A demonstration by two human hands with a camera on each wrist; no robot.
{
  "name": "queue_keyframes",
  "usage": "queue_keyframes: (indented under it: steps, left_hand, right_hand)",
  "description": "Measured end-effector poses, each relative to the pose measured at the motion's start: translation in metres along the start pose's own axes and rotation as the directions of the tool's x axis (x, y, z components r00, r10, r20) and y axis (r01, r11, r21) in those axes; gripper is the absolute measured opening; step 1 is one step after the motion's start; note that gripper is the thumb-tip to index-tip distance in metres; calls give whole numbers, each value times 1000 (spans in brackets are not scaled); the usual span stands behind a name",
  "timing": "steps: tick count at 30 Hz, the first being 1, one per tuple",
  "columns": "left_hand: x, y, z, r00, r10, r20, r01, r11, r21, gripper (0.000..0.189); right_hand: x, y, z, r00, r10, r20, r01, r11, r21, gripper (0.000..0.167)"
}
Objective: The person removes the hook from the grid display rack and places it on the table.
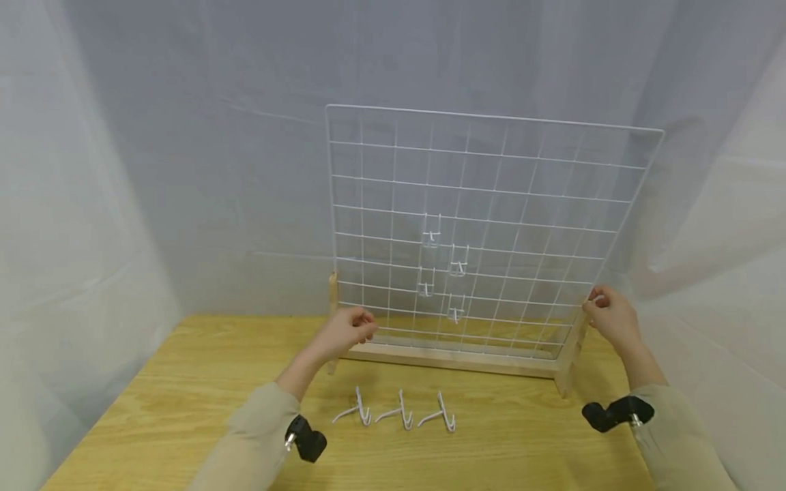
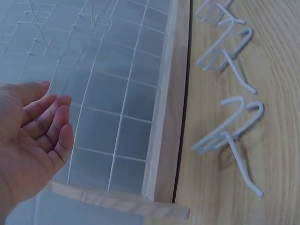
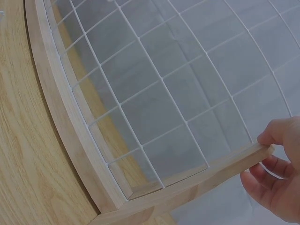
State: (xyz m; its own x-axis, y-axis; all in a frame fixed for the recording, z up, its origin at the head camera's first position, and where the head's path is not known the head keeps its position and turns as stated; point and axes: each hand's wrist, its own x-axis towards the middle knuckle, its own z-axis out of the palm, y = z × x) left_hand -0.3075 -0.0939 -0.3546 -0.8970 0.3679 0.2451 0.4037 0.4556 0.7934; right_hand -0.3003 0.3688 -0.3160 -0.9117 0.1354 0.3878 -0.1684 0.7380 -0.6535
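Note:
A white wire grid panel (image 1: pixel 491 116) stands upright in a light wooden stand (image 1: pixel 454 360). My right hand (image 1: pixel 614 317) pinches the top of the stand's right post (image 3: pixel 225 174) between thumb and fingers, beside the panel's edge. In front of the lower left of the panel, my left hand (image 1: pixel 348 332) hovers with loosely curled fingers and nothing in them. Several white wire hooks hang on the grid, among them an upper hook (image 1: pixel 432 239) and a lower hook (image 1: pixel 455 314). Three more lie in a row before the stand: a left hook (image 1: pixel 364 413), a middle hook (image 1: pixel 403 414) and a right hook (image 1: pixel 445 417).
The stand rests towards the back of a yellow wood-grain table (image 1: pixel 245 423). Pale cloth (image 1: pixel 215 170) hangs behind the table and at both sides. The stand's left post (image 1: pixel 333 293) rises just beyond my left hand.

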Motion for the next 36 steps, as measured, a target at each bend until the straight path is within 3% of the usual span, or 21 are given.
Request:
queue_keyframes:
  steps: [10, 19, 24, 36]
  left_hand:
    - [11, 16, 5, 998, -13, -67, 14, 1000, 15, 20]
    - [21, 33, 8, 997, -18, -75, 20, 1000, 20, 22]
    - [26, 41, 11, 993, -29, -115, 32, 999, 28, 22]
    - [43, 51, 21, 991, -8, -135, 6, 1000, -15, 24]
  right_hand:
    - [0, 0, 0, 1000, -10, -5, 10, 1000, 4, 16]
    - [0, 1, 0, 1000, -2, 11, 2, 1000, -5, 17]
    - [1, 2, 1, 1000, -1, 26, 1, 1000, -1, 19]
    - [0, 2, 0, 999, 12, 37, -13, 1000, 16, 18]
